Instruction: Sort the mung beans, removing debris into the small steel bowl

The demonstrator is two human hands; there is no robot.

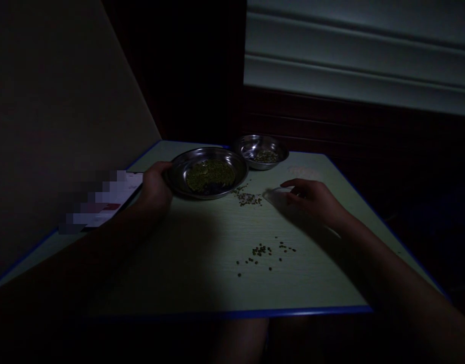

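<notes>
My left hand [156,187] is closed on the left rim of a shiny metal bowl [179,189], which is slightly tilted and holds many small green beans [210,174]. In my right hand [312,199], fingers and thumb pinch a thin, pale, spoon-like piece [274,193]; its exact kind is too dark to make out. Just left of its tip, a patch of mixed beans and bits [249,198] lies on the table. Nearer to me, several loose dark green beans [261,249] are scattered on the tabletop.
A second metal bowl [240,145] with pale beans stands behind the first. The light green table [202,273] has a blue edge. Pale grains [303,172] lie at the back right. Some flat, printed item [119,197] rests at the left beside a wall. The room is dim.
</notes>
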